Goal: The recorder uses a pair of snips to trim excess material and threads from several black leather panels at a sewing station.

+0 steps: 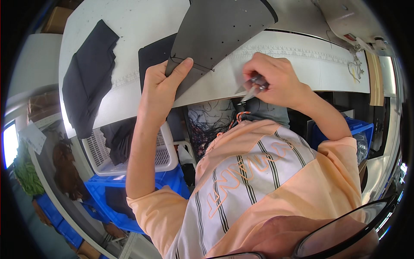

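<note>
A dark grey fabric panel (217, 32) with small dark dots is raised above the white table. My left hand (158, 93) grips its near corner, thumb on top and fingers hidden beneath. Dark loose threads (194, 64) lie across the panel close to that thumb. To the right, my right hand (276, 77) is curled around small metal thread snips (255, 86), slightly blurred, their blades pointing down and left. The snips are apart from the panel. Another dark cloth piece (151, 56) lies partly under the panel, beside my left hand.
On the white table (125, 21) dark cloth pieces (88, 75) lie at the left, hanging over the front edge. A measuring scale (297, 52) runs along the tabletop. A sewing machine (345, 21) stands at upper right. Below are a white basket (171, 149) and a blue crate (97, 185).
</note>
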{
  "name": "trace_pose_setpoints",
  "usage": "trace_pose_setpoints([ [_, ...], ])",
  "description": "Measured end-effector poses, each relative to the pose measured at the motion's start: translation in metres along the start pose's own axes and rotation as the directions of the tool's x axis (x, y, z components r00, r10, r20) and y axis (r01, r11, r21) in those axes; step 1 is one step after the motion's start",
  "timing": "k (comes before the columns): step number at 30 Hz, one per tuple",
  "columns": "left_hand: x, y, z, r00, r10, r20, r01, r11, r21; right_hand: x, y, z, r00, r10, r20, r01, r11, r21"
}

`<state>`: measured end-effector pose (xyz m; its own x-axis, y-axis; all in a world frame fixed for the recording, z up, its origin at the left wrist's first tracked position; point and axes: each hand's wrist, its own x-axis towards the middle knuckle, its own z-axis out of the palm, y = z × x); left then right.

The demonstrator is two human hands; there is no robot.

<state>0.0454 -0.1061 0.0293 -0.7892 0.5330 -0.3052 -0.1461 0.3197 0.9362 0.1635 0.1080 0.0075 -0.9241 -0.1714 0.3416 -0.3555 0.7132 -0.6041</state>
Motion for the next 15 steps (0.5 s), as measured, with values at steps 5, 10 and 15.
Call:
trace_pose_setpoints([
  [5,-0.014,0.0,0.001,0.999,0.001,0.039,-0.008,0.982,0.189,-0.044,0.01,-0.038,0.971,0.14,-0.192,-0.118,0.986,0.12],
  [10,-0.044,-0.005,-0.01,0.618,0.333,0.712,-0.711,0.625,0.324,-0.075,0.034,-0.075,0.804,0.348,-0.482,-0.225,0.929,0.295],
  [15,-0.05,-0.024,-0.032,0.85,0.367,-0.377,-0.122,0.834,0.538,-0.06,0.041,-0.073,0.901,0.295,-0.316,-0.283,0.955,0.085],
])
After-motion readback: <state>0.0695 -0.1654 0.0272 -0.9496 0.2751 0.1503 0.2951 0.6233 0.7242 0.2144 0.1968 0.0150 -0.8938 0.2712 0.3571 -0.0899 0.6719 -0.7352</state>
